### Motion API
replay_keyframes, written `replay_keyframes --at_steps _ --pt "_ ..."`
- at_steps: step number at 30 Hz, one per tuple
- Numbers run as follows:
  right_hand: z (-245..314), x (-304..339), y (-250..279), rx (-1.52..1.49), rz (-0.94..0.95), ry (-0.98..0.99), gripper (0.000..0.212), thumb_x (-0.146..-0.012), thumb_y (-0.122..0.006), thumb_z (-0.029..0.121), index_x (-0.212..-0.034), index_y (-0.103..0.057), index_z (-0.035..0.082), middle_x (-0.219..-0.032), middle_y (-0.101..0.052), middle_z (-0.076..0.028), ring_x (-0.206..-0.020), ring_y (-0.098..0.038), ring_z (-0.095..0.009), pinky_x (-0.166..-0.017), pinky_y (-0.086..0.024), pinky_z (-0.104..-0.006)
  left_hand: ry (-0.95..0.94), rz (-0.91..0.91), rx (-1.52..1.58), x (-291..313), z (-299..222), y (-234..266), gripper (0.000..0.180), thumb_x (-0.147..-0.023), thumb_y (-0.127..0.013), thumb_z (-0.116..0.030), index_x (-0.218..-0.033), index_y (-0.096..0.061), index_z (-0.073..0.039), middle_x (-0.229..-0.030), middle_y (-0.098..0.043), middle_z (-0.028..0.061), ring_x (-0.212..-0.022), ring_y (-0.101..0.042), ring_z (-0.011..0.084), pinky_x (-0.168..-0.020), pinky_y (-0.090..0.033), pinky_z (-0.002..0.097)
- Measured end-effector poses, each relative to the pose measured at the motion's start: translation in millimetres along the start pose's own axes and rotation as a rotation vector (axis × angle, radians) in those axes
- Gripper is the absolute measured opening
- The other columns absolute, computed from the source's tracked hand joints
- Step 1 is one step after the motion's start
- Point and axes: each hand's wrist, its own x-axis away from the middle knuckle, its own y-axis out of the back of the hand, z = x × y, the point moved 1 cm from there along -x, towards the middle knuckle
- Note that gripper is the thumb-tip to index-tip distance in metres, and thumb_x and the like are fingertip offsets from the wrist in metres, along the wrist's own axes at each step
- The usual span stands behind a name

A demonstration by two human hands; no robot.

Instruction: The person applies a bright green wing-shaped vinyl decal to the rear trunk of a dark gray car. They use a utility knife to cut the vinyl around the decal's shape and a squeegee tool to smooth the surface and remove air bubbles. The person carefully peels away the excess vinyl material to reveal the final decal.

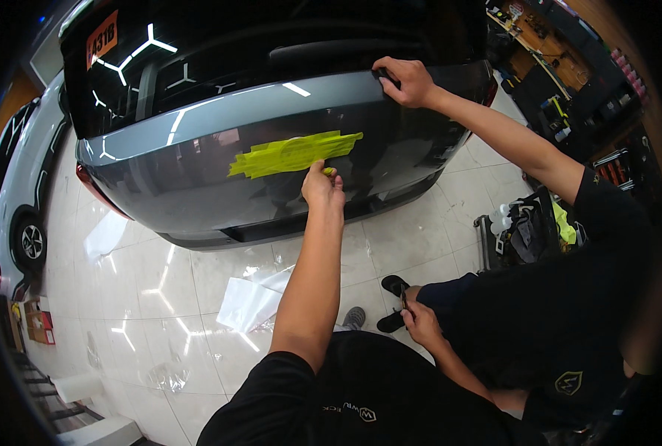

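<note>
My left hand point(323, 187) reaches up to the rear of a grey car point(197, 201). Its fingers are pinched on a small piece of yellow-green tape point(329, 171), just below a patch of overlapping yellow-green tape strips point(286, 154) stuck across the tailgate. Part of the piece is hidden by my fingers. No right hand of mine can be made out. On my right, a co-worker's hand point(411, 83) grips a dark object at the tailgate's upper edge. Another hand, apparently that person's too, holds a small dark tool point(404, 299) low down.
White sheets point(253, 303) and clear film scraps point(169, 377) lie on the tiled floor. A cart with bottles and cloths point(524, 230) stands on the right, near a cluttered workbench point(543, 52). At the left is a white car point(26, 178). The co-worker stands close on my right.
</note>
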Motion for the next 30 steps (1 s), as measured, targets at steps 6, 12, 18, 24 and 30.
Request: replay_keyframes --at_steps 6,12,18,24,30 --pt "-3 -12 -7 -0.019 0.11 -0.012 0.019 -0.088 -0.056 0.017 -0.101 -0.059 0.003 -0.09 -0.062 -0.021 -0.09 -0.059 -0.043 -0.075 -0.048 -0.0485 -0.006 0.082 0.085 5 0 3 0.015 -0.091 -0.06 -0.015 -0.103 -0.056 -0.008 -0.088 -0.055 0.0046 -0.079 -0.055 0.0166 -0.072 -0.044 0.0335" --pt "-2 -14 -1 -0.048 0.019 0.01 0.023 -0.088 -0.058 0.014 -0.106 -0.061 0.0 -0.092 -0.063 -0.024 -0.091 -0.06 -0.043 -0.079 -0.048 -0.0475 0.045 0.057 0.016 2 2 1 0.018 -0.092 -0.058 -0.016 -0.107 -0.052 -0.008 -0.091 -0.053 0.007 -0.081 -0.054 0.0186 -0.071 -0.045 0.0346" --pt "7 -14 -1 0.022 0.112 -0.07 0.028 -0.088 -0.057 0.015 -0.112 -0.062 0.001 -0.099 -0.064 -0.024 -0.094 -0.061 -0.043 -0.083 -0.05 -0.0452 0.187 -0.012 0.039 -9 22 0 0.01 -0.089 -0.057 -0.016 -0.096 -0.057 -0.009 -0.085 -0.057 0.0053 -0.07 -0.055 0.0158 -0.065 -0.047 0.0312" --pt "-10 -13 -5 -0.025 -0.032 0.027 0.018 -0.087 -0.057 0.009 -0.103 -0.062 0.001 -0.085 -0.063 -0.019 -0.079 -0.063 -0.036 -0.071 -0.05 -0.0388 -0.194 0.269 -0.094 14 24 -2 0.015 -0.09 -0.057 -0.012 -0.104 -0.055 -0.007 -0.1 -0.058 0.0071 -0.093 -0.056 0.0184 -0.077 -0.046 0.0365" --pt "-14 -4 1 0.0 0.012 -0.074 0.022 -0.088 -0.057 0.013 -0.105 -0.061 0.001 -0.09 -0.063 -0.02 -0.085 -0.062 -0.039 -0.075 -0.049 -0.0423 -0.333 0.127 -0.164 1 12 -1 0.019 -0.092 -0.059 -0.014 -0.106 -0.055 -0.002 -0.1 -0.06 0.009 -0.089 -0.06 0.0217 -0.083 -0.048 0.0345"
